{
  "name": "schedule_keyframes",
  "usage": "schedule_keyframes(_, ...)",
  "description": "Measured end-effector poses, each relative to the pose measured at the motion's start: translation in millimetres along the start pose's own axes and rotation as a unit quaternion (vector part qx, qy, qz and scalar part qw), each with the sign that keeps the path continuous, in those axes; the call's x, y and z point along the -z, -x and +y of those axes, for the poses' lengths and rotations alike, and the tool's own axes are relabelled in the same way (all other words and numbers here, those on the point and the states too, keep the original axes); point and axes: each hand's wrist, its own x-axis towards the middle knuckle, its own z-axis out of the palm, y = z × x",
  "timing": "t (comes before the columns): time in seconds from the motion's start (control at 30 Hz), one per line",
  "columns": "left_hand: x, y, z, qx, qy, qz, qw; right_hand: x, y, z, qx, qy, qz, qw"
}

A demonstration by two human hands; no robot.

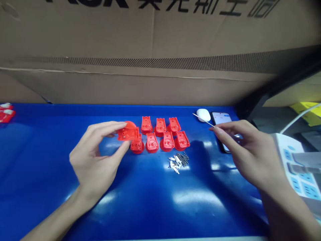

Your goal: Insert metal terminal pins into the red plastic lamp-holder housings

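Gripping a red plastic shell (128, 132) between thumb and fingertips, the left hand (92, 164) is raised over the worktop (150, 207), its hold narrow. The right hand (250, 159) pinches a slender rod (202, 119) between thumb and forefinger, the free end pointing away and to the left. Between the hands lie seven similar red housings (167, 142), arranged as a back row of three and a front row of four, their cavities facing up; the held shell overlaps the leftmost front housing in this view, and whether the two touch cannot be told. Just in front of the rows lies a small heap of white pieces (174, 164) beside dark, screw-like pins (183, 159). Behind the right hand's fingers are a rounded white case (203, 115) and a lit phone (222, 117), partly covered by that hand. Farther right stands a white power strip (292, 152); at the far left edge, red-and-white parts (7, 113). Printed cardboard (150, 90) spans the background.
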Motion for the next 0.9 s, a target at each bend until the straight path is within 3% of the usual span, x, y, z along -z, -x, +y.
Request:
schedule_keyframes(0.23,-5.7,-12,-24,0.068,-0.031,0.011,0.997,-13,-41,4,0.106,0.148,-0.046,0.982)
schedule_keyframes(0.5,-6.7,-18,-45,0.123,-0.032,-0.037,0.991,-47,-82,-6,0.161,0.2,-0.079,0.963)
schedule_keyframes(0.63,-9.2,-18,-51,0.135,-0.028,-0.061,0.989,-63,-90,-8,0.232,0.264,-0.111,0.93)
schedule_keyframes(0.9,-10.9,-20,-63,0.096,-0.081,-0.079,0.989,-71,-91,10,0.247,0.259,-0.124,0.925)
